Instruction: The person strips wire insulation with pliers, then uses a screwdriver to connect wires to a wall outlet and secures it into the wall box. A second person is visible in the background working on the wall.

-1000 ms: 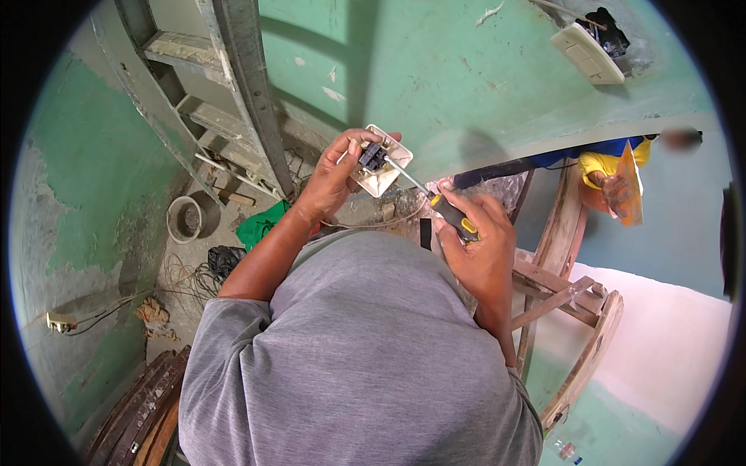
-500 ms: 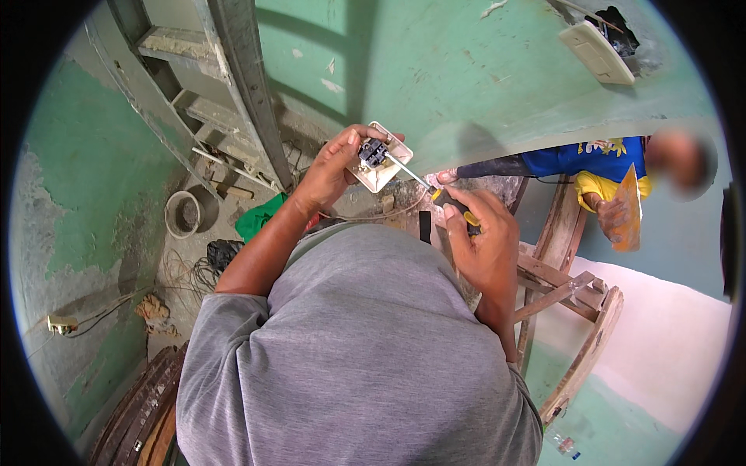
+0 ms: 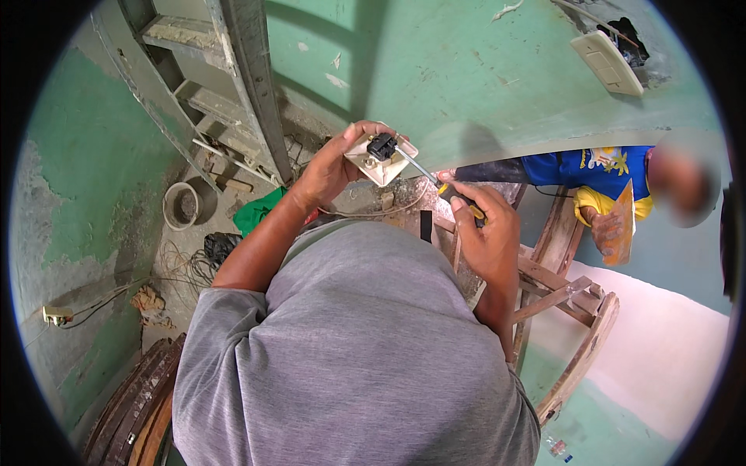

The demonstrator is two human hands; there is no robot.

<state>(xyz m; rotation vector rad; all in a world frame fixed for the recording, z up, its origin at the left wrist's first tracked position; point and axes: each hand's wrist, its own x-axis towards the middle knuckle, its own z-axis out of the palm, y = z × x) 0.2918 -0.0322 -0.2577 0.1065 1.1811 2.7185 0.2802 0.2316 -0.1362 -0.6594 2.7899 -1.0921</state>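
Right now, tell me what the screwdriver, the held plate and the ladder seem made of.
Screwdriver: shiny grey shaft, likely steel; dark, yellow-trimmed handle, probably plastic or rubber. Held plate: smooth, off-white, moulded-looking with a thin rim, so probably plastic. Ladder: dull grey rails, pale crust on the rungs; likely aluminium, though another metal is possible.

1 screwdriver point(image 3: 444, 189), 1 held faceplate point(image 3: 386, 172), 1 bucket point(image 3: 169, 208), 1 metal ladder point(image 3: 255, 93), 1 co-worker point(image 3: 573, 167).

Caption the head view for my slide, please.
The left hand holds a pale plate with a black module while the right hand points a screwdriver at it.
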